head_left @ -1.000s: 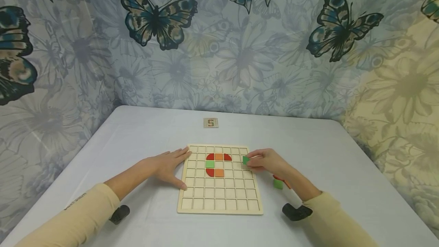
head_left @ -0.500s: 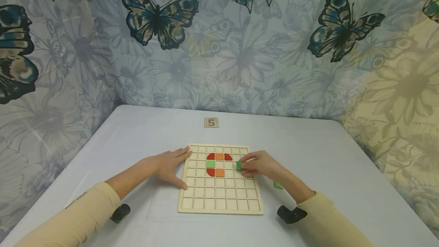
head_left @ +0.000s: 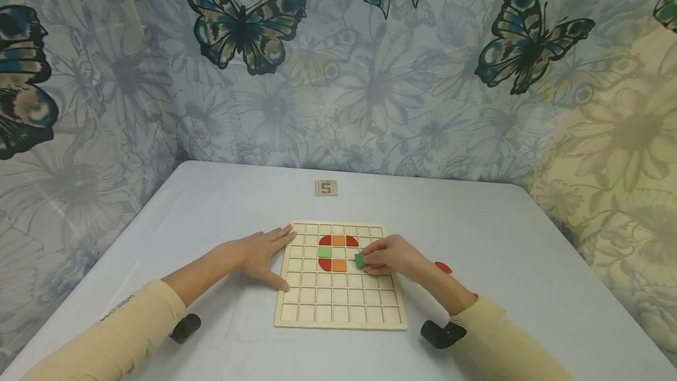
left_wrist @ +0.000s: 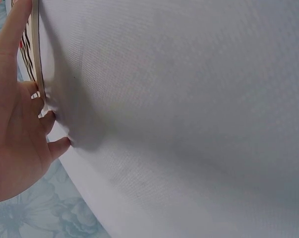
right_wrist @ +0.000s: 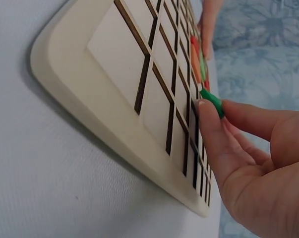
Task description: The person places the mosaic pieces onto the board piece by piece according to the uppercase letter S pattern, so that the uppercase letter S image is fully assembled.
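Observation:
A wooden grid board lies on the table. Seated in its cells are red quarter-round tiles, orange square tiles and a light green square tile. My left hand rests at the board's left edge, fingers and thumb spread; the left wrist view shows fingertips against the rim. Between thumb and fingers, my right hand pinches a darker green tile over the right part of the grid, just right of the orange tile. In the right wrist view that green tile is tilted.
A small card with a grid and a figure like an S or 5 lies toward the back. Beyond my right forearm shows a red tile; the forearm hides the table beside it. A butterfly-print cloth stands behind the table.
My right hand has carried the green tile left and slightly nearer, from the board's right edge over the grid. Its forearm now covers the loose green tile. My left hand has stayed put.

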### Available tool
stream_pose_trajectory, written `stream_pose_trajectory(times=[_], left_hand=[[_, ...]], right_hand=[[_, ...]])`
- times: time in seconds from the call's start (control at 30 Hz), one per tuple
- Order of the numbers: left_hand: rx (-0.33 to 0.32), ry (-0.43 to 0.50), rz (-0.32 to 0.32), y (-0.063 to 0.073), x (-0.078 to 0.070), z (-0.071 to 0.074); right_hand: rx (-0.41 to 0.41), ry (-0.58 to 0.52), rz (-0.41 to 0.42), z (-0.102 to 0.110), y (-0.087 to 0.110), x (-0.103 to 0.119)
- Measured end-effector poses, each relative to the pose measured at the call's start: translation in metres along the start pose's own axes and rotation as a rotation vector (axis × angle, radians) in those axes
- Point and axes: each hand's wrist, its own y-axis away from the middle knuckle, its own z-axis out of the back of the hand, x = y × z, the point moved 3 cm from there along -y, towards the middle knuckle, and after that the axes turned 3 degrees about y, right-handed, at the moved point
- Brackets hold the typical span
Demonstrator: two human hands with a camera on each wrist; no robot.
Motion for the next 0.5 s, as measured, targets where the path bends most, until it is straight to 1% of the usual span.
stream_pose_trajectory(times=[0.1, 0.23, 0.37, 0.5], left_hand=[[0.001, 0.003, 0.001, 0.000, 0.000, 0.000], [0.001, 0.007, -0.002, 0.000, 0.000, 0.000], [-0.002, 0.004, -0.005, 0.000, 0.000, 0.000], [-0.001, 0.007, -0.008, 0.001, 0.000, 0.000]], right_hand=[[-0.042, 0.023, -0.020, -0.005, 0.001, 0.002], [-0.086, 0.025, -0.037, -0.010, 0.001, 0.004], [-0.097, 0.033, -0.034, -0.013, 0.004, 0.005], [-0.097, 0.078, -0.022, -0.014, 0.007, 0.006]])
